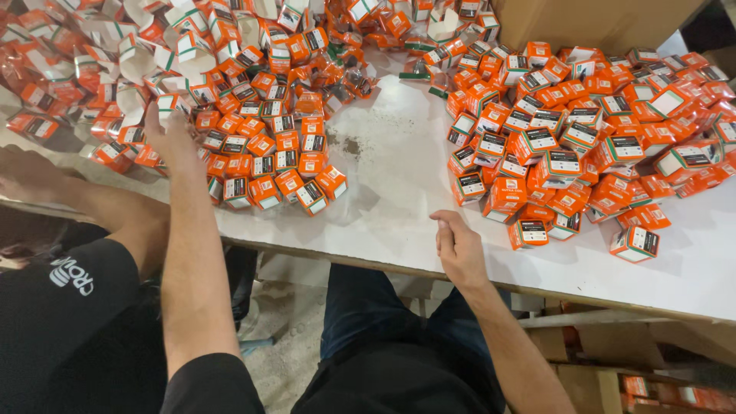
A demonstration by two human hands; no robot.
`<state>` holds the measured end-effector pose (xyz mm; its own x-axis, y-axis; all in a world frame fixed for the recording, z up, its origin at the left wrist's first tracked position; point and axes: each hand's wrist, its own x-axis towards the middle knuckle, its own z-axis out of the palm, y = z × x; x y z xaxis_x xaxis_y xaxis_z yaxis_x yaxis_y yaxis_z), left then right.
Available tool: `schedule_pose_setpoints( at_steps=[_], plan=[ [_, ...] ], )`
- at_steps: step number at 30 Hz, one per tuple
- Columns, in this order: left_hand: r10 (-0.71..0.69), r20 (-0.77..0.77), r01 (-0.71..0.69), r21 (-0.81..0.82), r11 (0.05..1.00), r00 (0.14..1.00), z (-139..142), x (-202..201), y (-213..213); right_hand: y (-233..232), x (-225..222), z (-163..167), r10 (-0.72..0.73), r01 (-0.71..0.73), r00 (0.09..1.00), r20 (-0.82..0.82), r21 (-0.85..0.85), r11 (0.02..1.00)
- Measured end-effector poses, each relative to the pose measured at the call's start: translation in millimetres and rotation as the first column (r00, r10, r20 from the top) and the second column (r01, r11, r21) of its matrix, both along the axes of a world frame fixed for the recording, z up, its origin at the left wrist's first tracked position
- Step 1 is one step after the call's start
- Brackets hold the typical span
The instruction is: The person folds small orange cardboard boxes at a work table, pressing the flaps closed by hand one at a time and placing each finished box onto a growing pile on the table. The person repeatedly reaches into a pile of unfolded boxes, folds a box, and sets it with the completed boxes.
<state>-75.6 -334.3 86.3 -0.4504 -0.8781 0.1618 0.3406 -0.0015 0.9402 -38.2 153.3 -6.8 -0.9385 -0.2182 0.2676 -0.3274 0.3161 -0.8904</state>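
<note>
Fingers of my left hand (170, 138) are spread flat and loose, reaching far over the left pile of small orange boxes (261, 146); the fingertips lie among the boxes at the pile's left side, pressing on them rather than gripping any one. On my right hand (458, 247) the fingers curl loosely inward with nothing in them, resting at the near edge of the white table (399, 176), just left of the right pile of orange boxes (583, 146). Nearest to that hand is a single orange box (527, 233), close by but not touching it. Between the two piles the tabletop shows a bare, slightly stained strip. At the far left lie opened, unfolded cartons (130, 54) with white insides. A brown cardboard box (598, 21) stands at the far right. Another person's arm (46, 184) rests along the table's left edge, beside my left forearm.
</note>
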Motion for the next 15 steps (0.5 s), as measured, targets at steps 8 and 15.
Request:
schedule_pose_setpoints(
  at_steps=[8,15],
  plan=[
    [-0.01,0.143,0.008,0.012,1.0,0.99,23,1,-9,1,0,0,0.029,-0.029,1.0,-0.011,0.028,0.999],
    [0.006,0.212,0.037,-0.197,0.98,0.977,24,-7,-20,2,-1,1,0.028,-0.027,0.999,-0.021,0.045,0.999]
  ],
)
